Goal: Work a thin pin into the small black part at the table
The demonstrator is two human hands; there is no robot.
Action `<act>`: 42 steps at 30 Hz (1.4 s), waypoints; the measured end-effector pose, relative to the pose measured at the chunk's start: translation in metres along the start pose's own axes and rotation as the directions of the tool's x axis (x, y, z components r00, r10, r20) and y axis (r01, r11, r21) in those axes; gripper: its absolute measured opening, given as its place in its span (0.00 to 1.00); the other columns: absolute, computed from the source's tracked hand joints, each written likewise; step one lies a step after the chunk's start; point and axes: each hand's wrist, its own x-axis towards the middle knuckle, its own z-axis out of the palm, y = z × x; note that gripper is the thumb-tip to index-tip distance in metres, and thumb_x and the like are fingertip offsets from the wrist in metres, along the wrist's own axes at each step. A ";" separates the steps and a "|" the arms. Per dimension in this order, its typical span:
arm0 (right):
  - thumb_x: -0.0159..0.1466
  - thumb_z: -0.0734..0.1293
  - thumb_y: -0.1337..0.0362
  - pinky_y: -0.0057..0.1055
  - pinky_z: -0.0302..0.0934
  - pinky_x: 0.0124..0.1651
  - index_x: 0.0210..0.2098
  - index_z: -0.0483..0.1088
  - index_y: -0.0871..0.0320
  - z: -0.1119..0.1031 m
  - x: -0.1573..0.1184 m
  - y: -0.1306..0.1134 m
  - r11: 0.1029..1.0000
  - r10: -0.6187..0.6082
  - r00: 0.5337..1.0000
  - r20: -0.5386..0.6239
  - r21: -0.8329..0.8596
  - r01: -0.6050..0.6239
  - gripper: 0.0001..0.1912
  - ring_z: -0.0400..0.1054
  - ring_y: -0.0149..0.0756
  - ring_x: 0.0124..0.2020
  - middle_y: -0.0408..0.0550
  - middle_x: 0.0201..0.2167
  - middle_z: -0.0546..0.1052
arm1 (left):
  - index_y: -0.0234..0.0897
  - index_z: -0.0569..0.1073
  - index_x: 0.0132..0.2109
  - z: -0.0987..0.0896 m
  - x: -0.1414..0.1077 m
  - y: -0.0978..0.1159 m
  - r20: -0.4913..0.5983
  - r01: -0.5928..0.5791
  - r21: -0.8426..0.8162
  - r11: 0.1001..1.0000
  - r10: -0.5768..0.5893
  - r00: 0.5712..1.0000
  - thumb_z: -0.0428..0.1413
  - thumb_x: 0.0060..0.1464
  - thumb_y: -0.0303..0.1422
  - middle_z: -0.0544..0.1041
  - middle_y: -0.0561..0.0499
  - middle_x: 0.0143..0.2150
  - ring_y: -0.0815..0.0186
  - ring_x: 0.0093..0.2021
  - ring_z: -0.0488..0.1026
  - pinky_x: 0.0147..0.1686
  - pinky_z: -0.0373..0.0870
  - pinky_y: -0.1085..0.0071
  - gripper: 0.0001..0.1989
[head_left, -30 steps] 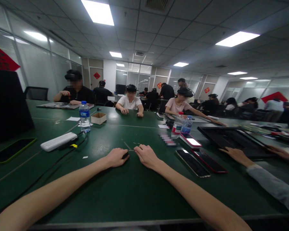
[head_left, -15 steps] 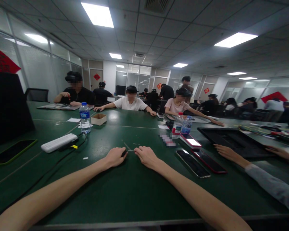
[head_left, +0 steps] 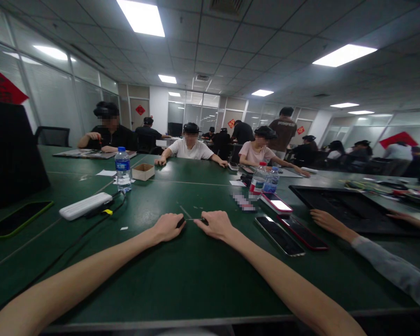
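Observation:
My left hand (head_left: pixel 168 227) rests low over the green table (head_left: pixel 168 280), its fingers closed around a small black object (head_left: pixel 180 223) whose kind I cannot make out. A thin pale line, perhaps a slim rod, spans the short gap from it to my right hand (head_left: pixel 216 225). That hand is also closed, thumb toward the left, with a bit of something dark showing at its fingers. Most of what both hands grip is hidden. Right of my right hand lie a phone (head_left: pixel 279 236) and a red-edged phone (head_left: pixel 306 232).
A white power strip (head_left: pixel 86 206) with a black cable, a water bottle (head_left: pixel 122 170) and a small open box (head_left: pixel 143 172) stand left. Two bottles, one red-capped (head_left: pixel 258 179), stand right. A co-worker's hands hold a black tray (head_left: pixel 356 207). People sit across the table.
My right hand has turned and curled its fingers in more, showing something dark at them. My left hand stays put. Across the table, a seated person's hand has slid inward.

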 end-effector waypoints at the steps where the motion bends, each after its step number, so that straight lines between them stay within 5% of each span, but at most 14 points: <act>1: 0.63 0.44 0.39 0.29 0.56 0.33 0.33 0.71 0.58 0.001 0.001 0.001 1.000 0.005 1.000 0.012 -0.004 -0.005 0.35 0.68 0.35 0.29 0.50 0.29 0.75 | 0.37 0.69 0.40 0.000 0.000 0.000 0.004 -0.003 0.006 1.000 0.003 1.000 0.40 0.60 0.42 0.76 0.44 0.36 0.59 0.35 0.74 0.33 0.66 0.68 0.17; 30: 0.60 0.43 0.35 0.33 0.60 0.36 0.30 0.75 0.58 0.006 0.002 -0.006 0.999 0.051 0.991 0.124 -0.001 -0.051 0.41 0.70 0.38 0.29 0.53 0.26 0.76 | 0.37 0.68 0.40 -0.006 -0.003 0.005 0.037 -0.149 0.069 0.986 0.147 0.988 0.39 0.60 0.40 0.76 0.44 0.36 0.58 0.35 0.73 0.35 0.66 0.66 0.16; 42: 0.59 0.41 0.35 0.31 0.60 0.32 0.29 0.75 0.58 0.001 0.001 -0.005 0.998 0.050 0.995 0.086 -0.034 -0.048 0.43 0.71 0.39 0.29 0.55 0.27 0.76 | 0.37 0.69 0.40 -0.009 -0.004 0.008 0.043 -0.149 0.087 0.985 0.146 0.988 0.38 0.61 0.42 0.76 0.44 0.36 0.59 0.34 0.74 0.34 0.66 0.67 0.19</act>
